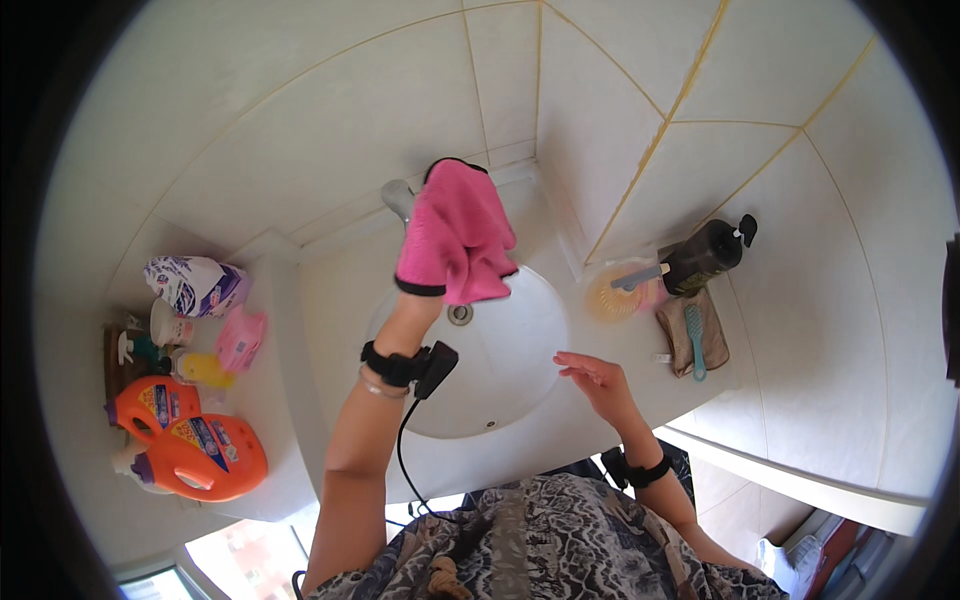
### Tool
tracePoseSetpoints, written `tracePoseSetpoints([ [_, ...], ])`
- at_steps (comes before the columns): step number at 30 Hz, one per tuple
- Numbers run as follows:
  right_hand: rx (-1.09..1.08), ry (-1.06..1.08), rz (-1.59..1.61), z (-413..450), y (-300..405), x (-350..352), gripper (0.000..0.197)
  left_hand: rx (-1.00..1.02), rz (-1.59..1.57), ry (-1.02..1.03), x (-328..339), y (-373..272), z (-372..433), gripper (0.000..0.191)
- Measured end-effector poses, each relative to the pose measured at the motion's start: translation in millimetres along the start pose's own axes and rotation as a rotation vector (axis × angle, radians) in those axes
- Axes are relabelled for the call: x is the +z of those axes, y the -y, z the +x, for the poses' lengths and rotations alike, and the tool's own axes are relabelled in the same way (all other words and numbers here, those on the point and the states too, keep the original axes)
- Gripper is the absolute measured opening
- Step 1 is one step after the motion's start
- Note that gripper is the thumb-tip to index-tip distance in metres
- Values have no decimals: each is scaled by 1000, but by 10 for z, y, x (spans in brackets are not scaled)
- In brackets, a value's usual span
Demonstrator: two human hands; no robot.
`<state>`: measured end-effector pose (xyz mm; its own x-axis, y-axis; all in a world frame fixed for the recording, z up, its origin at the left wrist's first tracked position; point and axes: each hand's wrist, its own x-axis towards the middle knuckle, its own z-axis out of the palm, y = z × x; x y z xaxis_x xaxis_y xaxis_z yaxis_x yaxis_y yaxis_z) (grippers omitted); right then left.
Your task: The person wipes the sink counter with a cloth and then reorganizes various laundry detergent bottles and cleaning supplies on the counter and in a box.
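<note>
A pink cloth with dark edging (465, 232) drapes over my left hand and hides its fingers, above the far part of the white washbasin (510, 360). How the fingers hold the cloth cannot be seen. Behind the cloth, the metal faucet (397, 196) shows in part. The drain (460, 313) lies just below the cloth in the picture. My right hand (600, 381) is over the basin's right rim, fingers apart and pointing left, with nothing in it. Both wrists wear black straps, and a black cable runs from the left one.
Orange detergent bottles (214, 457), a purple and white bag (196, 286) and a pink packet (241, 337) stand on the left ledge. At right are a black pump bottle (701, 259), a brown folded cloth (675, 337) and a teal brush (696, 341). Tiled walls enclose the far side.
</note>
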<state>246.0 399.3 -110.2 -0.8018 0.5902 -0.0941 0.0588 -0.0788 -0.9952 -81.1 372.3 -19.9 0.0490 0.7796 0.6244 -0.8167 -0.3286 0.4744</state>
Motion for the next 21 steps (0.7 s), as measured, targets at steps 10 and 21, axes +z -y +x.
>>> tracePoseSetpoints([
  [10, -39, 3, -29, 886, 74, 163, 30, 33, 697, -927, 1061, -286, -1051, 48],
  [21, -33, 346, 86, 751, -96, 1402, 73, -96, 576, -990, 1144, 220, -1476, 50],
])
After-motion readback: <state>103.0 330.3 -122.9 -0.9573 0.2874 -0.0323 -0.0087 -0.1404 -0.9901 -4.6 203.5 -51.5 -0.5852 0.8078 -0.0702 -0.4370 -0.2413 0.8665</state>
